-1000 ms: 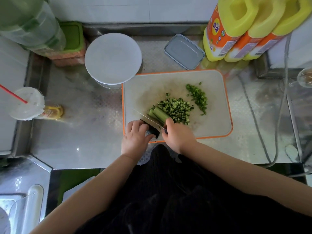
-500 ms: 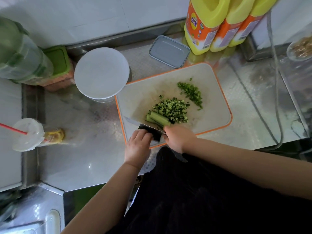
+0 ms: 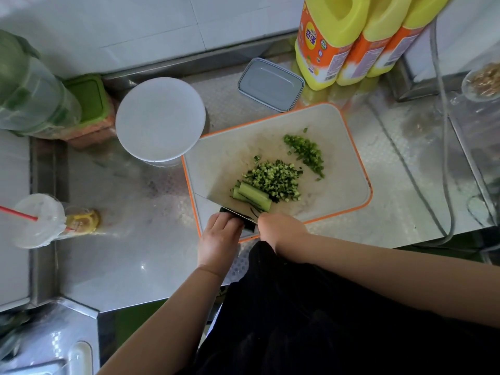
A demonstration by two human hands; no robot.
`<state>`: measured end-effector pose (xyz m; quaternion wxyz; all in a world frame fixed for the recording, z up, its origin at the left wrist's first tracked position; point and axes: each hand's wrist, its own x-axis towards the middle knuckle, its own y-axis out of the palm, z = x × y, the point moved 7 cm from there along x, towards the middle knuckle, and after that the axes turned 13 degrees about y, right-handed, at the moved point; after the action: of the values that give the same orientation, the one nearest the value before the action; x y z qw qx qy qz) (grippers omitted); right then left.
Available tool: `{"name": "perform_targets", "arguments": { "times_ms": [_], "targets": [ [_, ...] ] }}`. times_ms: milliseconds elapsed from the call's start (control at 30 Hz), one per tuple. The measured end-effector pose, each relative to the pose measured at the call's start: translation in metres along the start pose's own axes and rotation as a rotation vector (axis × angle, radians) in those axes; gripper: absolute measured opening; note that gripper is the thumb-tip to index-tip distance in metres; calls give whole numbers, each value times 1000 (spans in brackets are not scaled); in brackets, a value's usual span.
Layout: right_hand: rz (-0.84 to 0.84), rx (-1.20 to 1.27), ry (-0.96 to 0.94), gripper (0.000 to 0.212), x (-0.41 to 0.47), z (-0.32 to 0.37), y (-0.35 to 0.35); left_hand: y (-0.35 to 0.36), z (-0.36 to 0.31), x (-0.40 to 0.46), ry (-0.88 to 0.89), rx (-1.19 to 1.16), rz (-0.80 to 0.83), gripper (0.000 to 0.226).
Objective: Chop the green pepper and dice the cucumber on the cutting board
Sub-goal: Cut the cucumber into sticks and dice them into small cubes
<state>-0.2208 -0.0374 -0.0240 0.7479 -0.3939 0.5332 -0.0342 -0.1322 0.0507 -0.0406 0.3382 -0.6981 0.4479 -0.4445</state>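
Note:
A white cutting board [image 3: 335, 136] with an orange rim lies on the steel counter. At its far right is a small heap of chopped green pepper [image 3: 305, 152]. A larger pile of diced cucumber [image 3: 273, 180] sits mid-board, with several uncut cucumber strips [image 3: 254, 197] at its near-left side. My left hand [image 3: 219, 239] grips the black handle of a cleaver [image 3: 213, 197]. Its shiny blade stands just left of the strips. My right hand [image 3: 281, 230] curls onto the near end of the strips, its fingertips hidden.
A white round lid [image 3: 159, 119] touches the board's far-left corner. A grey rectangular lid [image 3: 270, 83] and three yellow bottles [image 3: 332, 41] stand behind the board. A lidded cup with a red straw [image 3: 40, 220] is at the left. A hose [image 3: 443, 147] runs down the right side.
The view has swung, so the board now sits more to the right and tilted. Both hands stay at the board's near edge with the cleaver against the cucumber strips.

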Motion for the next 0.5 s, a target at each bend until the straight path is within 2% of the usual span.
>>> {"name": "perform_targets", "arguments": {
  "times_ms": [67, 133, 233, 333, 500],
  "targets": [
    [19, 10, -1, 17, 2, 0, 3, 1, 1, -1, -8, 1, -2, 16],
    [10, 73, -10, 7, 4, -3, 2, 1, 1, -2, -5, -2, -1, 10],
    [-28, 173, 13, 26, 9, -10, -5, 2, 0, -1, 28, 16, 10, 5],
    [-17, 222, 22, 31, 12, -13, -6, 1, -2, -2, 27, 33, 13, 5],
    [-49, 137, -22, 25, 4, -17, -4, 3, -2, -5, -16, 25, 12, 5]
  ]
}}
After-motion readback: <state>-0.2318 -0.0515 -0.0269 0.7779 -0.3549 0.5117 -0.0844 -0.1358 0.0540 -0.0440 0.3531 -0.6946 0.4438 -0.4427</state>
